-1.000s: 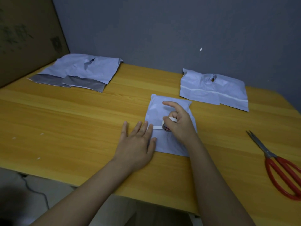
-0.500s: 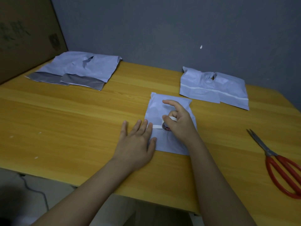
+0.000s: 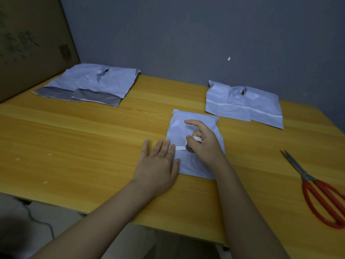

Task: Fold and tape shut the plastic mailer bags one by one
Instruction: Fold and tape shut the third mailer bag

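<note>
A: Where does the job stand?

B: Partway through, by my reading. One folded bag [image 3: 194, 144] lies on the table [image 3: 93, 146] right in front of the person, and a strip of white tape [image 3: 180, 148] is being run across its fold.

A: What are the hands doing?

B: The left hand [image 3: 158, 165] lies flat with the fingers straight, its fingertips pressing the loose end of the strip at the folded bag's left edge. The right hand [image 3: 202, 144] pinches the tape roll [image 3: 194, 143] between thumb and curled fingers in the middle of that bag, with the index finger lifted free.

A: So that bag isn't sealed?

B: Not yet, I'd say. The strip covers only the left part of the fold, and it is uncut from the roll.

A: Anything finished?

B: Beyond the folded bag and to its right lies a pile of bags [image 3: 242, 105] with a white band across them. I take those as done, though I can't tell how many there are.

A: And what's left?

B: Far to the left of the folded bag, near the cardboard [image 3: 31, 43], lie open bags [image 3: 91, 83] with their grey flaps showing. Those look unfolded and untaped.

A: Scissors?

B: A red-handled pair of scissors [image 3: 321, 195] lies well to the right of the folded bag, untouched. It would probably be used to cut the strip.
</note>
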`<state>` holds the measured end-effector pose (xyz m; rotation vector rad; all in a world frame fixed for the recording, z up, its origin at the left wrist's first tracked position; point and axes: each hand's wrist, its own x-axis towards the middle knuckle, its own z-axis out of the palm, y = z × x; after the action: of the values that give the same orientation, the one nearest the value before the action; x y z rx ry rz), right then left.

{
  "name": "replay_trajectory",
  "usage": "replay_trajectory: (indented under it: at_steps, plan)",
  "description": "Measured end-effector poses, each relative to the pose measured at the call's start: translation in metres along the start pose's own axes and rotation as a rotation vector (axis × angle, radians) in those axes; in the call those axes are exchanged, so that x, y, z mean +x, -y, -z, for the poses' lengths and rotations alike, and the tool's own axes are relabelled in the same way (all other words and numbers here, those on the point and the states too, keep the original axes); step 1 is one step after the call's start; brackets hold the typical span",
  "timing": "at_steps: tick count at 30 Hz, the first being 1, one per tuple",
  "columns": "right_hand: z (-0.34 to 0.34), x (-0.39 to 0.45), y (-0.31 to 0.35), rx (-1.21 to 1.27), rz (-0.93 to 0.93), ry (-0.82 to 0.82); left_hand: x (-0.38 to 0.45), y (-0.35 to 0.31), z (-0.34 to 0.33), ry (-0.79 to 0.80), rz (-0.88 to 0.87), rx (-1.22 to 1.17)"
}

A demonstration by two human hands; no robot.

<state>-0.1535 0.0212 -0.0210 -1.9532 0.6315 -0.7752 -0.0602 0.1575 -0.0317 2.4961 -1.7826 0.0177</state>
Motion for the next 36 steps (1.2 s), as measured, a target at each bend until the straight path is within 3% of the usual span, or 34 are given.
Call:
replay_trajectory:
  at_steps: [9,14,23,27,36]
  plan:
    - [0.000,-0.001,-0.004,0.029,0.000,-0.011,0.006,-0.005,0.017,0.064,-0.072,0.147]
    - [0.000,-0.002,-0.006,0.034,0.008,-0.024,0.008,-0.002,0.016,0.129,-0.066,0.016]
    - [-0.002,-0.001,-0.007,0.027,0.016,-0.036,0.003,-0.005,0.005,0.089,-0.019,0.027]
    - [-0.003,-0.001,-0.008,0.037,0.005,-0.033,0.005,-0.006,0.006,-0.021,-0.086,0.088]
    - [-0.002,-0.001,-0.008,0.042,0.006,-0.031,0.008,0.000,0.000,0.034,-0.126,-0.015]
